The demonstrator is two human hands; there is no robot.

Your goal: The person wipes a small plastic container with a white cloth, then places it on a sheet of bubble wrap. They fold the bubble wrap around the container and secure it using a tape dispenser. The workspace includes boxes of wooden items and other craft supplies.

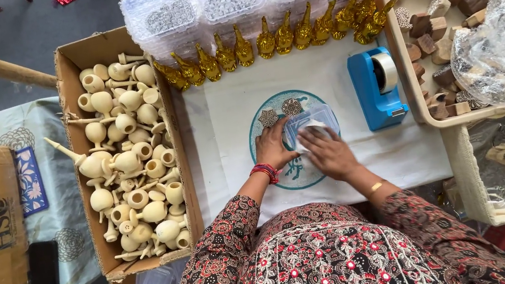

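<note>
Both hands are on the small clear plastic box point(311, 120) at the cloth's centre, left hand point(275, 146) steadying its edge, right hand point(328, 152) flat pressing white padding point(313, 129) inside, lid off, and gold figurines point(282, 36) wait lined behind.

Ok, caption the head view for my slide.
Both hands, left hand and right hand, press a clear plastic box beside a blue tape dispenser.

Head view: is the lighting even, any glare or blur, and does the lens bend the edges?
Head view: soft, even light with faint shadows; mild glare on the crinkled clear plastic bag and the row of shiny gold figurines; both hands, left and right, on the small clear plastic box look sharp; the cardboard box of pale wooden pieces bows slightly at the frame edge.
</note>
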